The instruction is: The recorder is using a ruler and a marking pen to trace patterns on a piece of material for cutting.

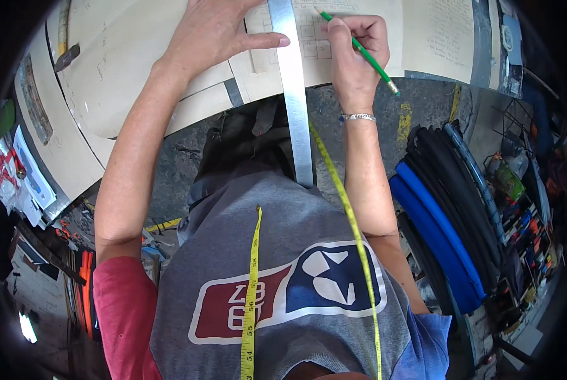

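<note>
A long metal ruler (294, 95) lies across the paper and sticks out past the worktop's near edge toward my body. My left hand (217, 28) holds it against the surface, with the thumb tip on the ruler; the other fingertips are cut off by the top of the picture. Right of the ruler, my right hand (362, 60) is closed round a green pencil (373, 62). The pencil's point is on or just above a sheet with hand-drawn boxes and writing (318, 44); whether it touches, I cannot tell.
A yellow measuring tape (340, 183) hangs round my neck. At the far left of the worktop (74, 145) lies a hammer (66, 58). Blue rolls (438, 234) and black rolls (454, 190) stand on the right. Papers and bags (18, 168) lie at left.
</note>
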Motion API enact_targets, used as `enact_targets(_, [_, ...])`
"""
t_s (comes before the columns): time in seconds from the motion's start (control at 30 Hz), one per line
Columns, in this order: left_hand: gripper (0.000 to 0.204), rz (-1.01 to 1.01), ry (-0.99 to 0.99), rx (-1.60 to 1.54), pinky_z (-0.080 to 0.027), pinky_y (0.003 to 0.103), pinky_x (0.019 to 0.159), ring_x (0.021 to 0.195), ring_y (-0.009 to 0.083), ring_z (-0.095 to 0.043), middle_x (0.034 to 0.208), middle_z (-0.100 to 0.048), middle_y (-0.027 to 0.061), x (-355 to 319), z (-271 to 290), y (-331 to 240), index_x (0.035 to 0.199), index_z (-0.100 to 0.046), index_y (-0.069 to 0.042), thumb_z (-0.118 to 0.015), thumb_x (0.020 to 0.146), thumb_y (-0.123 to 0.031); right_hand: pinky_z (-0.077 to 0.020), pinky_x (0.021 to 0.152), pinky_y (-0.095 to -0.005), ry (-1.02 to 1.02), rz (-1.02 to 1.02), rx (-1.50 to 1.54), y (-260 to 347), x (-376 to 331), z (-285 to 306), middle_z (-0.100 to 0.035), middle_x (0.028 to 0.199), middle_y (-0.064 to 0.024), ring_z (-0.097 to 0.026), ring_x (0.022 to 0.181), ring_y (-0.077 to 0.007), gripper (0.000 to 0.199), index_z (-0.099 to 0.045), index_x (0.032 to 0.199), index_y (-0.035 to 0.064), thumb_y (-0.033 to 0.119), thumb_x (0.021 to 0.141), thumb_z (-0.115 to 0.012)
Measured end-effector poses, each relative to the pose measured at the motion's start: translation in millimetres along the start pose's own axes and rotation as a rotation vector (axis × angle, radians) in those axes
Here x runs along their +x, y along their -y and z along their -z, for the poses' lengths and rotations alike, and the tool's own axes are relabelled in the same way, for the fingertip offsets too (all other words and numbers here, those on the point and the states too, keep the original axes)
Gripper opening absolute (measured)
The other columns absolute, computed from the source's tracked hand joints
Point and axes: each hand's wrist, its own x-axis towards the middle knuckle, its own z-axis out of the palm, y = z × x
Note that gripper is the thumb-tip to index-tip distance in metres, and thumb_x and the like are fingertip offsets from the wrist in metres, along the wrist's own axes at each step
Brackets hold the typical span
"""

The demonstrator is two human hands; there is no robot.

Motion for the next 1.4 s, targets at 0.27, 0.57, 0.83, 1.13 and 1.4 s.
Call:
enact_targets(0.27, [0.072,-0.004,-0.043,-0.111,-0.011,0.061,0.127,0.156,0.0405,-0.021,0.164,-0.031,0.0238,-3.8,1.3,0.7,0.144,-0.061,-0.024,-0.069,0.086,-0.066,-0.0562,0.076,-0.0224,0.076,-0.114,-0.139,15.2,-4.4,4.4,-0.075,0.095,-0.0084,-0.070,0.088,-0.0089,0.017,-0.063,0.102,0.0012,0.010,0.095,-0.076])
enact_targets(0.57, [0.059,0.015,-0.121,-0.110,-0.014,0.061,0.126,0.154,0.0409,-0.027,0.160,-0.037,0.0240,-5.5,0.4,-5.8,0.136,-0.065,-0.022,-0.064,0.092,-0.061,-0.0489,0.067,-0.0201,0.187,0.054,-0.264,13.1,5.5,-2.1,-0.065,0.078,0.0021,-0.056,0.073,-0.0025,0.016,-0.062,0.084,0.0023,0.006,0.090,-0.076])
enact_targets(0.83, [0.057,0.050,-0.061,-0.095,-0.014,0.060,0.127,0.154,0.0397,-0.026,0.160,-0.036,0.0233,-3.8,3.8,-8.1,0.137,-0.065,-0.025,-0.064,0.091,-0.059,-0.0505,0.069,-0.0209,0.175,0.131,-0.311,-1.7,4.2,-5.3,-0.068,0.078,-0.0001,-0.058,0.074,-0.0032,0.016,-0.061,0.080,0.0019,0.003,0.087,-0.076])
enact_targets(1.13, [0.059,0.026,-0.120,-0.185,-0.012,0.061,0.127,0.155,0.0392,-0.025,0.161,-0.034,0.0228,-3.3,-7.8,0.3,0.138,-0.065,-0.025,-0.062,0.092,-0.062,-0.0518,0.067,-0.0216,0.146,0.191,-0.397,-0.6,5.8,-6.5,-0.068,0.075,-0.0001,-0.060,0.072,-0.0035,0.017,-0.062,0.079,0.0032,0.004,0.085,-0.078])
enact_targets(1.4, [0.060,0.042,-0.066,-0.147,-0.011,0.060,0.128,0.156,0.0388,-0.023,0.162,-0.033,0.0223,-1.7,-1.4,-2.2,0.138,-0.064,-0.026,-0.060,0.091,-0.064,-0.0527,0.073,-0.0216,0.187,0.111,-0.307,-0.8,7.3,0.9,-0.071,0.083,-0.0042,-0.062,0.077,-0.0053,0.014,-0.062,0.083,0.0016,0.001,0.089,-0.075])
